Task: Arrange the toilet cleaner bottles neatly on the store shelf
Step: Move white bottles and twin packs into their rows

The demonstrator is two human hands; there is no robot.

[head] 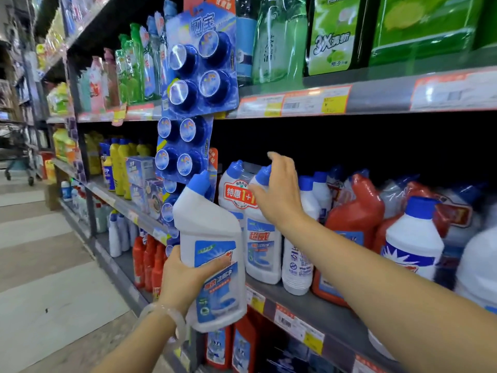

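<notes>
Toilet cleaner bottle (212, 254) standing upright in closed left grip (185, 278), just left of shrink-wrapped twin pack (250, 224) on shelf (317, 310), open right grip (279, 192) touching its cap.

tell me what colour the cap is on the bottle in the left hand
Blue, on a white bottle held by the left hand; head view.

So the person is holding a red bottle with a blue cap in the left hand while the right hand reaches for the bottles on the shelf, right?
Not quite: the head view shows the bottle in the left hand is white with a blue cap, not red. The right hand does reach toward the twin-pack bottles on the shelf.
</notes>
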